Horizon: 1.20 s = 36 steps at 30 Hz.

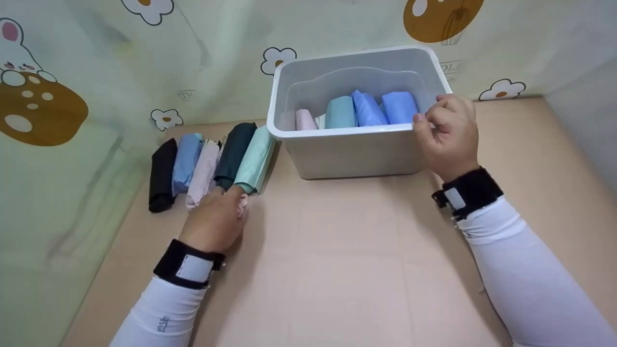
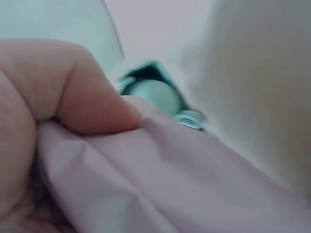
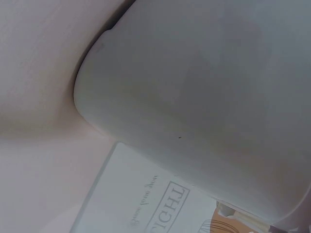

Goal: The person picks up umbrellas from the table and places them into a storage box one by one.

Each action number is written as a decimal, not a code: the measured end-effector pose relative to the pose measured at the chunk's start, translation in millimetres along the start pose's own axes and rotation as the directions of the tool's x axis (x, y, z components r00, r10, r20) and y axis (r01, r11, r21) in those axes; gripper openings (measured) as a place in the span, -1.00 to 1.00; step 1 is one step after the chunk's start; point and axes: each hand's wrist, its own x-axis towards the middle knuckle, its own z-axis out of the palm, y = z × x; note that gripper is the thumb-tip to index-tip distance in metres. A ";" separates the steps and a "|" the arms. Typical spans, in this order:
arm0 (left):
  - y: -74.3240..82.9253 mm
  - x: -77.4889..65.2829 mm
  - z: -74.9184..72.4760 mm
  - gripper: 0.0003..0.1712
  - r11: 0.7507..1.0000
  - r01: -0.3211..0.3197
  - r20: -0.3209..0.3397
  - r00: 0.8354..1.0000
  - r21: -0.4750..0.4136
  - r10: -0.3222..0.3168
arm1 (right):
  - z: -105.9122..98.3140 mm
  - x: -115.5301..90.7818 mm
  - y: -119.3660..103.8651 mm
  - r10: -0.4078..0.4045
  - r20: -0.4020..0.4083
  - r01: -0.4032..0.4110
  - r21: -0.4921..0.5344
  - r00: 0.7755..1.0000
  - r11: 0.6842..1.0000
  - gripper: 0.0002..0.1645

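My left hand [image 1: 214,219] pinches a pale pink folded umbrella [image 2: 160,174], its fabric creased under my finger in the left wrist view. Just beyond lies a mint folded umbrella [image 1: 254,161], whose rounded end shows in that wrist view. Beside it rest a dark green one [image 1: 235,154], a blue one [image 1: 187,161] and a black one [image 1: 163,176]. With fingers curled at the front right corner, my right hand [image 1: 450,137] grips the rim of a grey-white plastic bin [image 1: 356,154]. The right wrist view shows the bin's outer wall [image 3: 194,97] close up.
Inside the bin, rolled bundles stand in a row: a pink one [image 1: 305,119], a teal one [image 1: 341,112] and two blue ones [image 1: 369,109]. A pale printed curtain [image 1: 217,58] hangs behind the tan table [image 1: 347,250], close to the bin's back.
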 end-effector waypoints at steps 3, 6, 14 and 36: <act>11.0 -2.6 -7.7 -0.56 1.000 -0.023 -0.026 0.999 0.003 0.023 | 0.4 0.2 -0.2 0.015 -0.012 -0.015 0.009 1.000 1.000 -0.53; 23.0 -3.6 -16.9 -0.55 1.000 -0.028 -0.034 0.999 0.006 0.029 | 0.5 0.4 0.1 0.022 -0.017 -0.022 0.006 1.000 1.000 -0.53; 52.2 -8.9 -44.7 -0.52 0.992 -0.123 -0.138 0.983 -0.026 0.119 | -0.8 0.5 1.7 -0.004 0.006 0.004 -0.027 1.000 1.000 -0.53; 107.4 8.0 -79.7 -0.60 0.816 -0.571 -0.565 0.646 0.089 0.513 | 1.4 0.1 -0.5 0.000 -0.021 0.000 0.014 1.000 1.000 -0.55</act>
